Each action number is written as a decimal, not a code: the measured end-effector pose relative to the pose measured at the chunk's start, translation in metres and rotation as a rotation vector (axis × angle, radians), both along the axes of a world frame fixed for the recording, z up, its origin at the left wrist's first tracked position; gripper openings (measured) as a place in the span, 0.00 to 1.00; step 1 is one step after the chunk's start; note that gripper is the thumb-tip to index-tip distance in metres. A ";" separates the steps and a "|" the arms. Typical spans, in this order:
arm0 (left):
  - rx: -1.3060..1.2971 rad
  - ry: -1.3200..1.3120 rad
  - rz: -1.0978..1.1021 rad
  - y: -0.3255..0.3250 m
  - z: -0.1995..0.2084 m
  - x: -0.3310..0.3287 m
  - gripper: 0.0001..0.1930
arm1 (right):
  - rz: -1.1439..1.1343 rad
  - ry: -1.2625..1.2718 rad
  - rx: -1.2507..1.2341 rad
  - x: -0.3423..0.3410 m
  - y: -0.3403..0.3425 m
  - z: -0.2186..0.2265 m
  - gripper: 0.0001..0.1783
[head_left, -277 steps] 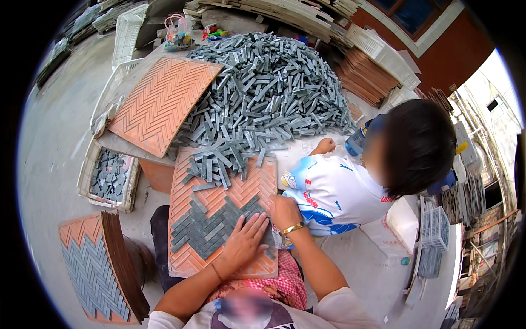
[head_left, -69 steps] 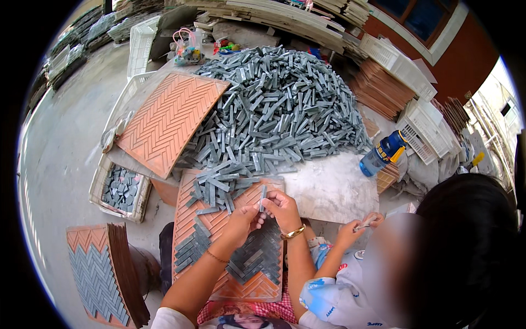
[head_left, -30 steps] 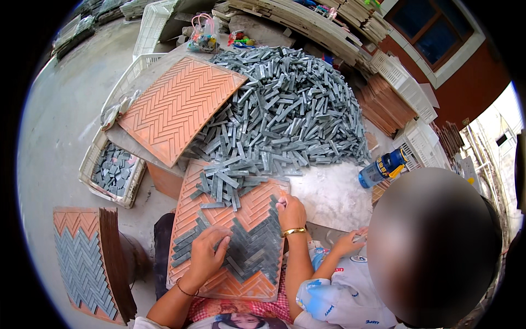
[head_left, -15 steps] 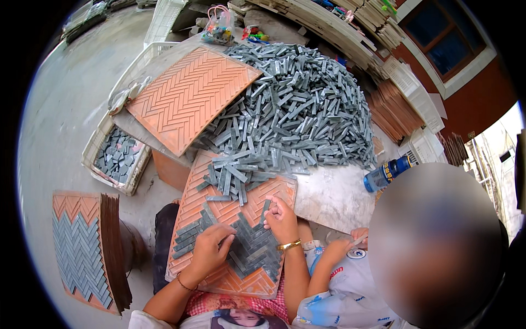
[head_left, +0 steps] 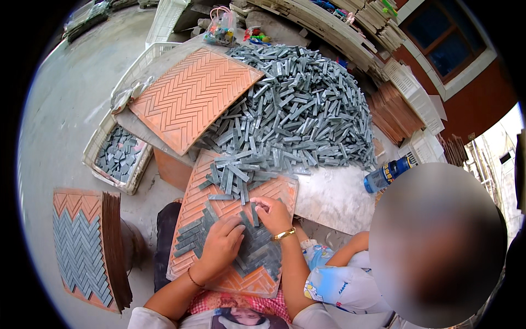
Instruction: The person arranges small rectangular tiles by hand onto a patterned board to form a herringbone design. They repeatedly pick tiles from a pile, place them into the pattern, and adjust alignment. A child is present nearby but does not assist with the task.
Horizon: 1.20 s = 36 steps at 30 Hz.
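An orange tray with herringbone grooves lies in front of me, partly filled with dark grey strip tiles. My right hand pinches one grey strip tile between thumb and fingers, low over the tray and at the edge of the laid rows. Beside it on the left, my left hand is over the laid tiles with its fingers bent together. Whatever those fingers hold, if anything, is hidden. Loose strip tiles cover the tray's far part, running into a big heap.
Another grooved orange tray rests left of the heap. At far left, a tile-filled tray tops a stack. A white basket holds tile pieces. A blue bottle stands at right, near a person in a printed shirt.
My right hand has come down and left with the strip tile, onto the laid rows. My left hand has shifted right, nearer to it. The other person's hand has gone from sight.
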<state>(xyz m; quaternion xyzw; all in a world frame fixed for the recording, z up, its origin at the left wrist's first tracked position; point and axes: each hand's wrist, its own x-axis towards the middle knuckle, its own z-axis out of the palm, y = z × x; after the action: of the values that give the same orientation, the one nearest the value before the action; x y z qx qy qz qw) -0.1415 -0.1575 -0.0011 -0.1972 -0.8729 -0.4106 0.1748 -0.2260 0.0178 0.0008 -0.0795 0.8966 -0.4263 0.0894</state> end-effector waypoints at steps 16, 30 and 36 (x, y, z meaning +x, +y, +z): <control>-0.384 0.113 -0.313 -0.015 0.000 -0.098 0.20 | -0.154 0.194 -0.016 0.028 -0.017 -0.016 0.11; -0.330 0.220 -0.158 -0.040 0.006 -0.090 0.12 | -0.029 0.377 0.195 0.022 -0.024 -0.008 0.12; -0.105 0.081 -0.047 -0.033 0.014 -0.031 0.10 | -0.029 0.320 0.143 0.032 -0.018 -0.016 0.17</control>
<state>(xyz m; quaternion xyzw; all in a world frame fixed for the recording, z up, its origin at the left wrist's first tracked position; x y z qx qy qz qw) -0.1721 -0.1908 0.0126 -0.2430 -0.8805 -0.3602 0.1895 -0.1939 -0.0005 -0.0156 -0.1268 0.9284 -0.3448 -0.0550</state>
